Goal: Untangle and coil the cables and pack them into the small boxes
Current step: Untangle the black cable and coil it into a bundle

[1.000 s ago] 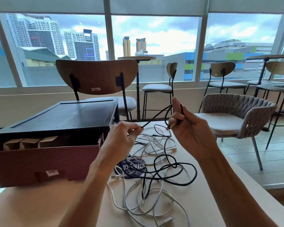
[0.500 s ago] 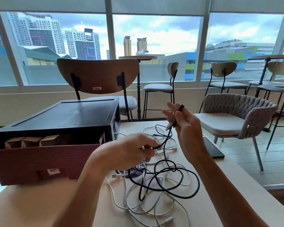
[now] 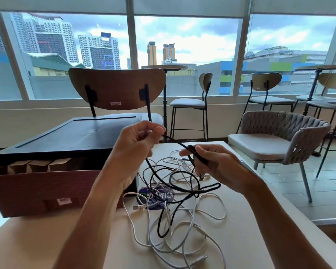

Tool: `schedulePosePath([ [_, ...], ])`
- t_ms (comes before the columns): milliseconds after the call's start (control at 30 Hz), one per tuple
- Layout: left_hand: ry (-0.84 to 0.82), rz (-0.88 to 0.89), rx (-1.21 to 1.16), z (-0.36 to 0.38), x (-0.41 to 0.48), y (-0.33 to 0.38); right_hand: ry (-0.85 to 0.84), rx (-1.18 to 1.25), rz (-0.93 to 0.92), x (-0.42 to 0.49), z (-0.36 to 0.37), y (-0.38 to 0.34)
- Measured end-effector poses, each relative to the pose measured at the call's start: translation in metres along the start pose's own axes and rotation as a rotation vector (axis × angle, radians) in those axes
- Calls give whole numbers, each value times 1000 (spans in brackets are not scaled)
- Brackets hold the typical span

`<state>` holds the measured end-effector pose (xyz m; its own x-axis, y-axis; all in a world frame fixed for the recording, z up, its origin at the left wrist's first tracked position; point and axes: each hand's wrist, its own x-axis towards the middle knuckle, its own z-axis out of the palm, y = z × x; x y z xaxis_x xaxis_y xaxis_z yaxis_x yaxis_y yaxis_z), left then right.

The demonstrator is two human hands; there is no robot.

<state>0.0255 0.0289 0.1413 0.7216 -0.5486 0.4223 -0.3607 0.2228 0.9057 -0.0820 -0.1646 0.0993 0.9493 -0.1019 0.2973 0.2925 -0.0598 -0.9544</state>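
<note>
Black cable [image 3: 175, 140], the item in hand, is held above the worktop [image 3: 250, 230] between both hands. The left grip [image 3: 134, 148] pinches it at the fingertips, and the right grip [image 3: 221, 167] is curled round a doubled length of it, with a plug end hanging below the palm. Risks, as I judge them from my station: the slack dropping from the left grip runs down into the heap of white cables [image 3: 182, 243] and loops through them, so a hard pull would likely cinch a knot or drag the heap toward the edge. A white plug caught in a black loop could snag and strain its joint. Coiling before the tail is free would wind white strands into the coil. Appearance: matte and thicker than the white leads, with one wide loop lying flat on the worktop near the right wrist and another strand crossing a round purple sticker [image 3: 155, 197]. White cables: thin, pale, overlapping; I cannot tell how many. Small boxes [image 3: 37, 165]: plain brown card, standing in a row inside the red-brown carton [image 3: 37, 191] at left, apart from the cable, contents not visible.
</note>
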Motion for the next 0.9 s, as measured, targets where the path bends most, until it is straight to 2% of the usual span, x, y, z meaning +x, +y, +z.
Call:
schedulePosePath([
  [100,26,-37,-85,0,1,-2,-79,81,-16,-2,-3,-1],
  [233,41,-124,-376,-5,2,-4,-114,83,-50,-5,-7,-4],
  [367,13,-184,-530,-11,3,-6,40,0,-77,-3,-10,-6],
  [467,-47,-181,-480,-13,4,-9,193,-27,-67,4,-10,-4],
  [633,-96,-141,-421,-12,3,-10,233,18,-49,6,-7,-4],
  [733,-15,-47,-244,-12,4,-16,166,-68,-37,3,-10,-4],
  [900,222,76,-173,-12,11,-29,-60,-584,54,-6,-13,-2],
])
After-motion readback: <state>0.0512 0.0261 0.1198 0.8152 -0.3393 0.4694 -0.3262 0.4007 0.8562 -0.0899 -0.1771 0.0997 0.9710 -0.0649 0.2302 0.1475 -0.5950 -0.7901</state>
